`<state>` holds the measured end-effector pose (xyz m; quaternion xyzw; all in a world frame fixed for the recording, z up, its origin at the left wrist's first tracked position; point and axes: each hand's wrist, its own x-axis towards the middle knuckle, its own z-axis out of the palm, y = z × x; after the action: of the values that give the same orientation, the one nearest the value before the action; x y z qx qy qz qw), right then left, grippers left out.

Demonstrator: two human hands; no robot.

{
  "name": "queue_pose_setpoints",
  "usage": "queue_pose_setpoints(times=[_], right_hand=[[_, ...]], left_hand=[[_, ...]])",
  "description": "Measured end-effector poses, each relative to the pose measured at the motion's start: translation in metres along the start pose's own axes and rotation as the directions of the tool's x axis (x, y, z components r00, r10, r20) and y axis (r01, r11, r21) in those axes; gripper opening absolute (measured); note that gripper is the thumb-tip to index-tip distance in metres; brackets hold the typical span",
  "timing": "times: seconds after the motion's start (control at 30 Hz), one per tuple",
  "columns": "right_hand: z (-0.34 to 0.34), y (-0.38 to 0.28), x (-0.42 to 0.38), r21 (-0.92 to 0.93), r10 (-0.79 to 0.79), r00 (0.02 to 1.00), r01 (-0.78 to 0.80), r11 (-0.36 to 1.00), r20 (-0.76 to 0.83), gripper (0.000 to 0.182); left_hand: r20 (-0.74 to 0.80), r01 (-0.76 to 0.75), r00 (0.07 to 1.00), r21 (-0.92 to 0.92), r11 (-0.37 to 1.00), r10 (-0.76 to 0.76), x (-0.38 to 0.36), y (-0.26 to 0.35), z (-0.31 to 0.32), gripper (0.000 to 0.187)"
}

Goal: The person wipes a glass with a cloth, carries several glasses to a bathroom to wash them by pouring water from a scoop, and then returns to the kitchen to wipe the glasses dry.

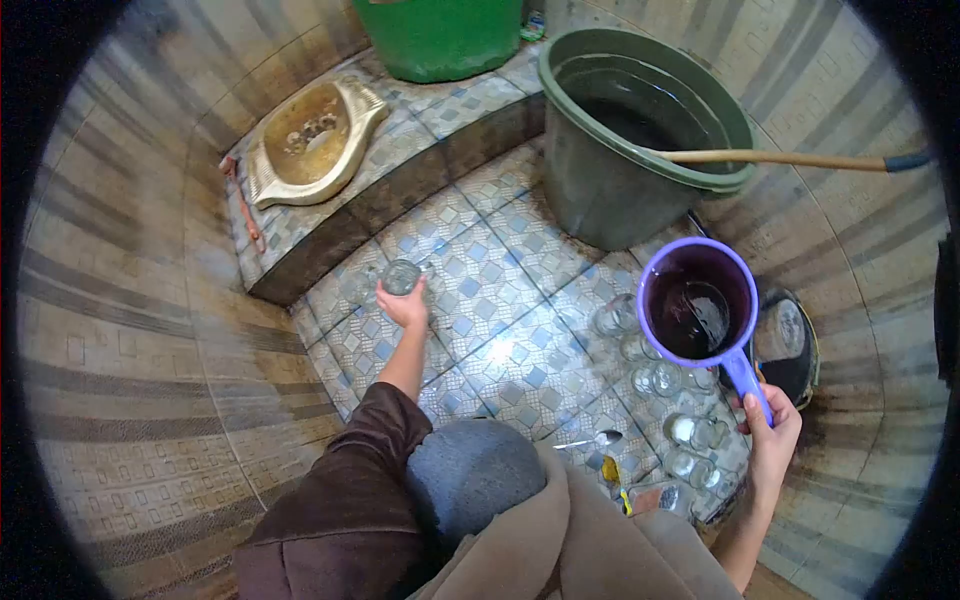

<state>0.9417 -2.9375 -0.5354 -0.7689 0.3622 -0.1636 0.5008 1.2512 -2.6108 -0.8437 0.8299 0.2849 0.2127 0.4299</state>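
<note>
The person's left hand (405, 308) has its grip closed around a clear glass (403, 276), held low over the floor (505, 350) of patterned tiles in white, blue and beige. The right hand (771, 430) has its grip clamped on the handle of a round purple plastic dipper (742, 378), whose bowl faces up with a bright crescent inside; whether it holds water cannot be told. Below and beside the dipper, several clear drinking glasses (690, 431) stand grouped on the floor. Nearer the person lie a metal spoon (606, 438) and a yellow scrap (611, 470), close to a reddish-brown flat item (652, 498). A large grey-green plastic bucket (600, 195) with dark contents stands beyond the dipper, a pale wooden stick (790, 157) reaching across its rim. On the raised tiled step, a yellowish oval basin (342, 180) with ribbed ends sits to the left, a reddish-orange slender object (247, 218) beside it. Farther back are a bright green plastic tub (440, 40) and a small coloured packet (534, 26), its printing too small to read.
</note>
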Motion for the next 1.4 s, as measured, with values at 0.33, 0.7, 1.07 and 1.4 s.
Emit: queue_pose_setpoints(times=[0.33,0.7,1.07,1.4], right_hand=[[0.008,0.015,0.001,-0.424,-0.233,0.951,0.129,0.897,-0.204,0.019],[0.065,0.066,0.021,-0.758,-0.334,0.928,0.096,0.645,-0.167,0.019],[0.013,0.046,0.012,-0.740,-0.433,0.869,0.125,0.661,-0.240,0.016],[-0.140,-0.012,-0.029,-0.265,-0.214,0.727,0.046,0.963,-0.652,0.020]], left_hand=[[0.698,-0.521,0.372,-0.389,0.760,0.612,-0.141,0.047,0.043,0.081],[0.793,-0.334,-0.041,-0.584,0.739,0.608,-0.248,0.092,0.105,0.082],[0.610,-0.536,-0.267,-0.737,0.411,0.746,-0.232,0.170,0.061,0.073],[0.365,-0.151,-0.919,-0.671,0.726,0.147,-0.428,0.228,-0.001,0.057]])
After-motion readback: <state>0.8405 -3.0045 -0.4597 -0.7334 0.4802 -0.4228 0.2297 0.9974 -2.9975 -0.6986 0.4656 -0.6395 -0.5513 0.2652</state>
